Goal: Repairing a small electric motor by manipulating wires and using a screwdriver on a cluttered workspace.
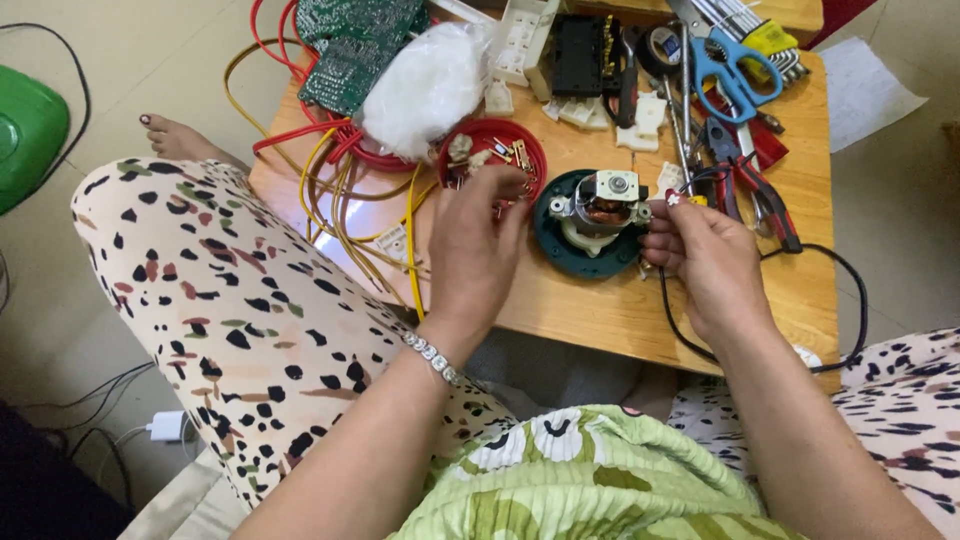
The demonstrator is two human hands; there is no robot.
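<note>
A small electric motor (603,203) with copper windings sits on a round dark-green base (560,245) on a low wooden table (620,310). My left hand (476,245) hovers over the edge of a red round dish (497,135) of small metal parts, fingers curled; whether it pinches a part is hidden. My right hand (708,255) is beside the motor, fingertips pinched on small wire ends (680,198) with red and yellow connectors.
Yellow and red wires (335,185), green circuit boards (352,50), a white plastic bag (425,85), blue-handled scissors (735,65), red-handled pliers (755,190), white plastic pieces and black tape crowd the table. A black cable (850,300) loops off the right edge. A green object (25,130) lies on the floor at left.
</note>
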